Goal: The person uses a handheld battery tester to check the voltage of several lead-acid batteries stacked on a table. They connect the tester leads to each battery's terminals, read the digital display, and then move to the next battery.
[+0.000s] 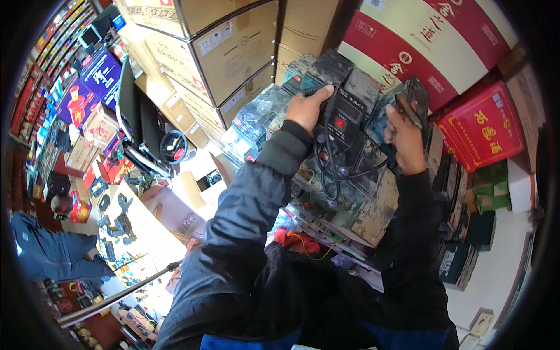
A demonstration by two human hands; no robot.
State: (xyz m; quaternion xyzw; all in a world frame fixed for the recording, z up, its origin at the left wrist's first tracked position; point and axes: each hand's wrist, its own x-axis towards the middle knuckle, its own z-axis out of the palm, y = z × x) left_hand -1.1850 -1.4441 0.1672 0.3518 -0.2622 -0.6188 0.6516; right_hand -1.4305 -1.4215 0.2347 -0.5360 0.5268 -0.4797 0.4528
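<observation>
A black box-shaped tester [344, 116] with a small dark window and a red switch stands among grimy, dusty used batteries [373, 216]. My left hand [308, 109] is closed on its upper left edge, thumb on top. My right hand [406, 143] is closed around a narrow brownish, worn piece that looks like a clamp [408, 111], over the batteries at the right. A black cable [332, 186] hangs in a loop from the tester and runs toward my right hand. My fingertips on the far side of the clamp are partly hidden.
Stacked brown cartons [233, 58] rise behind at the left; red and cream boxes [420, 46] stand at the back right. A red box [481, 125] is at the right. Left lie a bright worktable [146, 233] with small black parts and a person in dark clothes [52, 251].
</observation>
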